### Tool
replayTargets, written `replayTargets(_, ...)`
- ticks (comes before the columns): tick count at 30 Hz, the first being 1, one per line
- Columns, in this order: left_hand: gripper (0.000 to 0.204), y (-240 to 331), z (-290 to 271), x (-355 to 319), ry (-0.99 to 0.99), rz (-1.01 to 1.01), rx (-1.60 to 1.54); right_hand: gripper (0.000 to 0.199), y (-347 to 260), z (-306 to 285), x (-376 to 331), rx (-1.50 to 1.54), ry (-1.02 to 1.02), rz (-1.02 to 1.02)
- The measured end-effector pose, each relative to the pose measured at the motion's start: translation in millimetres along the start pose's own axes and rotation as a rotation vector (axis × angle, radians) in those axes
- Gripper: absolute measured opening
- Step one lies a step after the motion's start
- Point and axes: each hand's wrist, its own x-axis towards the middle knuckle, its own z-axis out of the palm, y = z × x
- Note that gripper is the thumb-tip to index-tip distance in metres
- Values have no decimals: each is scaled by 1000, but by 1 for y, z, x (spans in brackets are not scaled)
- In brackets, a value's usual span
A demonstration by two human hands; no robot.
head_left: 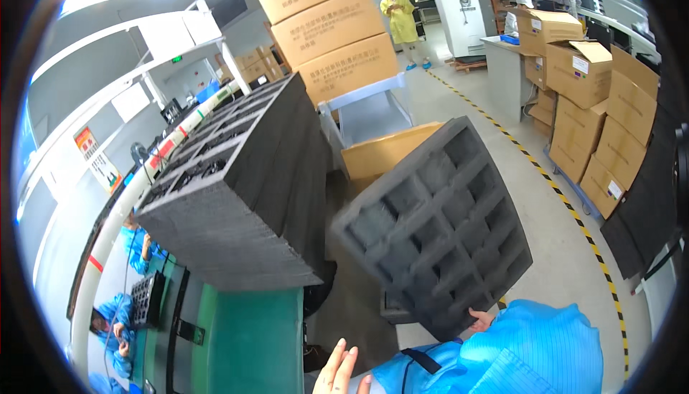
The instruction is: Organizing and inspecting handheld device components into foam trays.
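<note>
My right hand (482, 318) grips the lower edge of a dark grey foam tray (434, 225) with a grid of square pockets; the tray is tilted and held in the air over the floor. In the bottom edge of the view, my left hand (336, 369) is open with its fingers spread and holds nothing, just below and left of the tray. Both my arms are in light blue sleeves (531, 351). To the left, a tall stack of the same foam trays (244, 193) rests on a green table (255, 340).
Stacked cardboard boxes (334, 28) stand behind on a grey cart (369, 110), with more boxes (596, 100) at the right beyond a yellow-black floor line (574, 214). Another person in yellow (400, 17) stands far back. People in blue (118, 319) work at lower left.
</note>
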Motion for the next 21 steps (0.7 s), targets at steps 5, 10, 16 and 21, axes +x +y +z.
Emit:
replayTargets(5,44,-32,16,-27,85,-162,-94,48,-2,8,40,24,156,143)
replayTargets(10,40,-72,51,-81,177,-450,-349,33,-38,12,106,-143,311,72)
replayTargets(16,38,-98,91,-118,153,-645,-336,29,-45,79,88,-12,356,200)
replayTargets(21,35,-102,106,-125,174,-692,-370,37,-45,135,88,46,313,301)
